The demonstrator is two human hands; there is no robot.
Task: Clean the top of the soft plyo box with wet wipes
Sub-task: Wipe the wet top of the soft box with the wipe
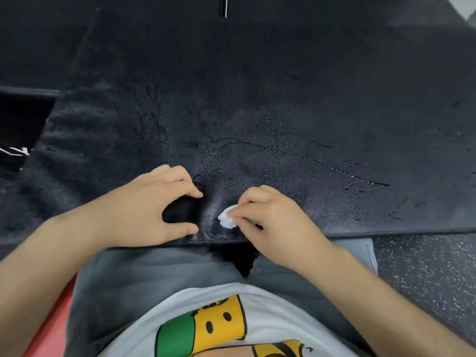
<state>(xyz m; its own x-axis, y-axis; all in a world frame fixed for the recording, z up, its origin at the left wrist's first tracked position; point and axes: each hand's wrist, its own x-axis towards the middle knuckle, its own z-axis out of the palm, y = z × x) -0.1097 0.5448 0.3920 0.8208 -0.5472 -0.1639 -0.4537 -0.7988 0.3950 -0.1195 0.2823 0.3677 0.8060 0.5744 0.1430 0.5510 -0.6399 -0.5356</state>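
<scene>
Near box (257, 99) front edge, right hand (268, 220) fingers pinching wipe (226, 219); left hand (144, 204) fingers spread, empty, pressing alongside; broad top beyond.

The box top (257, 99) is black, with thin crack lines and tiny shiny dots. The wipe (226, 217) is white. The shirt (270, 305) is white with a green and yellow picture, and the yellow part has two black dots. The trousers (141, 274) are grey. The floor (425, 266) is dark grey with white specks. The strip (51, 325) beside the trousers is red.
</scene>
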